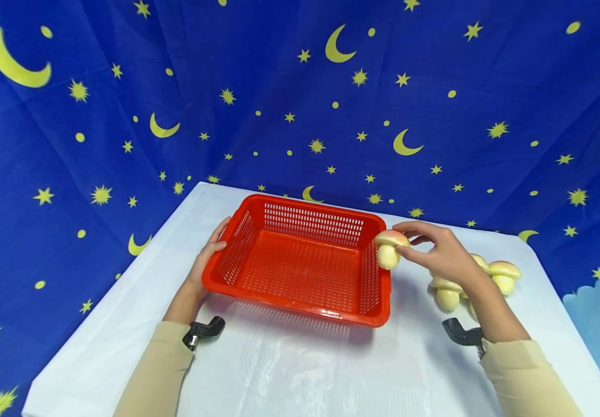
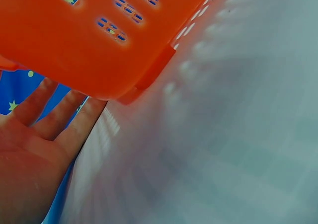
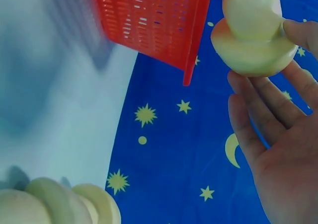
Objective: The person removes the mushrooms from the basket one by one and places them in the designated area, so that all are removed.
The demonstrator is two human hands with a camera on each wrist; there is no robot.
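Observation:
A red plastic basket (image 1: 300, 272) with slotted walls stands on the white table, nothing lying inside it. My left hand (image 1: 206, 260) is at its left end, the fingers fairly straight against the outer wall. In the left wrist view, the fingers (image 2: 54, 127) reach up to the basket's side (image 2: 99, 60). Over the basket's right rim, my right hand (image 1: 438, 255) pinches a toy mushroom (image 1: 388, 255) between thumb and fingers. That mushroom (image 3: 253, 35) has a pale yellow stem and a pinkish-yellow cap. Behind the right forearm lie several more mushrooms (image 1: 503, 277), partly hidden by it.
A white covering lies over the table (image 1: 300, 370). Behind and beside it hangs a blue cloth (image 1: 269, 75) with yellow moons and stars. Black wrist mounts (image 1: 203, 331) sit at both cuffs. The mushroom pile (image 3: 69, 204) shows at the lower left in the right wrist view.

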